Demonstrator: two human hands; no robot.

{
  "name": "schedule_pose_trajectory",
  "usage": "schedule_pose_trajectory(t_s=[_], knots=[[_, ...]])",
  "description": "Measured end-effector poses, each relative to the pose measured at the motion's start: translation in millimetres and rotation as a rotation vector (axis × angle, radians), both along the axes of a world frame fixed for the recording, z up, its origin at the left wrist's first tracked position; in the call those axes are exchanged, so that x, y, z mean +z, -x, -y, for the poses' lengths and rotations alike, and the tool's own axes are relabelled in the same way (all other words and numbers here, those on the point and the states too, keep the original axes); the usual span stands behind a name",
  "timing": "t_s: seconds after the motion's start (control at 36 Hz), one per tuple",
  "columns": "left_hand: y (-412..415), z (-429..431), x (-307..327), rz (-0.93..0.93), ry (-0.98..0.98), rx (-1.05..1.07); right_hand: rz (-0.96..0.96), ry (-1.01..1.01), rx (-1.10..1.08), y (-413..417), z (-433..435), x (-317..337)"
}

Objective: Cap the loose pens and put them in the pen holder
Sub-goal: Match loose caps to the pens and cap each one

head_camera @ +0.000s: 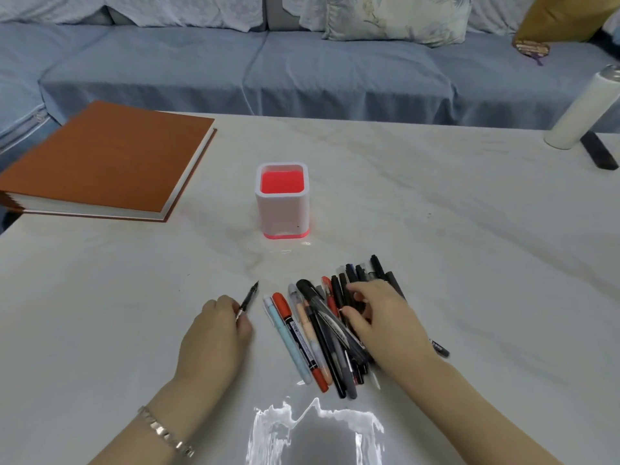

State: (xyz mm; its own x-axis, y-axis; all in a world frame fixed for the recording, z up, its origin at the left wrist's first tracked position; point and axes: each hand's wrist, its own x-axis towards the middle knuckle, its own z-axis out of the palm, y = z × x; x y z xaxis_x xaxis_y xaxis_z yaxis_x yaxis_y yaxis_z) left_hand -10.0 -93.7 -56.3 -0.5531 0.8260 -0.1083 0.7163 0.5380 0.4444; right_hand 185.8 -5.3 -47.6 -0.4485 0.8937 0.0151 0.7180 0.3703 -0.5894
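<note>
While L hand point(214, 333) grips: uncapped pen point(249, 298).

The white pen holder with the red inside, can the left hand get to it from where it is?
Probably yes. The white pen holder stands upright beyond the left hand, with bare marble table between them. That hand holds a black pen.

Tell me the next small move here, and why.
Probably the right hand should pick a matching cap from the pile. The left hand holds an uncapped pen, tip bare, and the holder is empty.
</note>
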Motion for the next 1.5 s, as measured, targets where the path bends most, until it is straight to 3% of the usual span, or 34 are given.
schedule_pose_trajectory(t_s=[0.14,0.31,0.67,0.75,0.94,1.03,1.19,1.5], knots=[[-11,1,17,0.167,-0.179,-0.024,0.100,-0.019,-0.105,-46,-10,-6],[-29,0,30,0.394,-0.235,-0.025,0.149,0.053,-0.126,-71,-21,-15],[-40,-5,30,0.469,-0.233,-0.070,0.196,0.091,-0.344,-45,-49,-21],[-42,-7,31,0.491,-0.250,-0.068,0.068,0.109,-0.386,-51,-46,-12],[-50,-11,37,0.605,-0.293,-0.100,-0.596,0.277,-0.381,-61,-28,21],[-56,-12,41,0.681,-0.306,-0.148,-0.780,0.385,-0.372,-60,-19,37],[-62,-10,50,0.719,-0.327,-0.185,-0.986,0.510,-0.278,-48,-9,58],[-65,-5,59,0.728,-0.326,-0.199,-1.012,0.584,-0.259,-37,-2,64]])
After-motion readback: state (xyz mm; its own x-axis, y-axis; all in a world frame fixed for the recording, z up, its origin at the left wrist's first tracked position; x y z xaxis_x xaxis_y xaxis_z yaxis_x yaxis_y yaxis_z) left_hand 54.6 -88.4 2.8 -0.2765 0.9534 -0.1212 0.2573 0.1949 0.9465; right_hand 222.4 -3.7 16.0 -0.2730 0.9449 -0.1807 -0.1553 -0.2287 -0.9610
